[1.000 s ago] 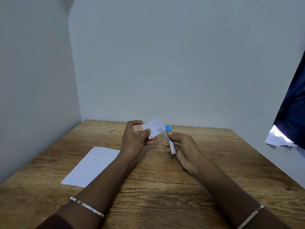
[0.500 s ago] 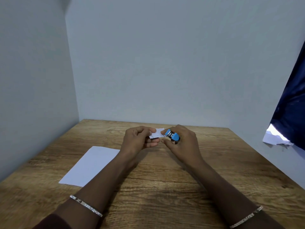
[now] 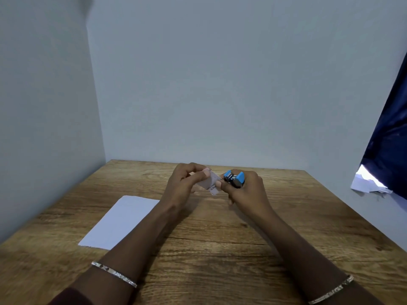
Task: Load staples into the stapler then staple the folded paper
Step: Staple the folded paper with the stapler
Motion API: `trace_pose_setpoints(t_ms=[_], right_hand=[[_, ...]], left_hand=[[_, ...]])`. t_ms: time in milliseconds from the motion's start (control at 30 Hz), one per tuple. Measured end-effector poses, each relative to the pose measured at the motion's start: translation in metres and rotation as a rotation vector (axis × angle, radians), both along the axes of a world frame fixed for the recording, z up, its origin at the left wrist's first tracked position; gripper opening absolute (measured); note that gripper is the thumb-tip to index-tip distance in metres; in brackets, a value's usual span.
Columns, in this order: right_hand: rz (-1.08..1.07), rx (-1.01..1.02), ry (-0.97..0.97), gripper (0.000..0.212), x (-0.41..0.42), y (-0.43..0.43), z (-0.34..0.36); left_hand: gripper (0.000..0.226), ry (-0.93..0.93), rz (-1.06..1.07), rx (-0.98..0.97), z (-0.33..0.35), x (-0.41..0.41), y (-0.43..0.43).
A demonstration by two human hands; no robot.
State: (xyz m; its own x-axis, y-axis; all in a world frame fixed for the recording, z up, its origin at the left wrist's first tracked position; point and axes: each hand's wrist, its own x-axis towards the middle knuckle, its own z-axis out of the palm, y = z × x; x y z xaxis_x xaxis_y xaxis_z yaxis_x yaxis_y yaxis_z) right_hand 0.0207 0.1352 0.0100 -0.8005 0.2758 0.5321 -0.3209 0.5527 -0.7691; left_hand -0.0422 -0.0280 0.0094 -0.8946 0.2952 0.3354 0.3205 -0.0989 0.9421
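Observation:
Above the middle of the wooden table (image 3: 220, 249), my left hand (image 3: 182, 186) pinches a small white box with black print (image 3: 211, 183). My right hand (image 3: 248, 192) grips a small blue and black stapler (image 3: 236, 178), whose nose points left at the box. My right fingertips touch the box's right edge. Whether the stapler is open I cannot make out. A white sheet of paper (image 3: 123, 221) lies flat on the table to the left of my left forearm.
Grey walls close off the table at the back and on the left. At the right edge hangs a dark blue cloth (image 3: 389, 139), with crumpled white paper (image 3: 367, 183) under it. I wear a thin bracelet on each wrist.
The stapler pointed down with its metal part showing; my right hand has turned it sideways and brought it up to the box. My left hand has lowered and tilted the box.

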Motion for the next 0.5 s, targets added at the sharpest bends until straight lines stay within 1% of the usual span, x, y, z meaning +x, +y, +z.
trace_pose_setpoints(t_ms=[67,133,167,267,367,500], right_hand=[[0.072,-0.099,-0.034,0.025,-0.0007,-0.0005,-0.0018],[0.122,-0.167,-0.056,0.028,-0.0019,-0.0011,-0.0032],[0.139,-0.197,-0.065,0.028,-0.0022,-0.0012,-0.0036],[0.182,-0.253,-0.080,0.028,-0.0026,-0.0004,-0.0042],[0.216,-0.255,-0.084,0.026,-0.0008,-0.0009,-0.0029],[0.240,-0.233,-0.108,0.023,0.0005,-0.0032,-0.0029]], left_hand=[[0.021,0.071,0.001,-0.052,-0.0022,-0.0010,-0.0017],[0.010,0.102,-0.010,-0.076,-0.0047,-0.0020,-0.0027],[0.008,0.105,-0.021,-0.076,-0.0052,-0.0028,-0.0032],[0.010,0.093,-0.059,-0.064,-0.0042,-0.0043,-0.0030],[0.008,0.061,-0.103,-0.013,-0.0037,-0.0034,-0.0020],[0.022,0.000,-0.153,0.050,-0.0035,-0.0011,-0.0040]])
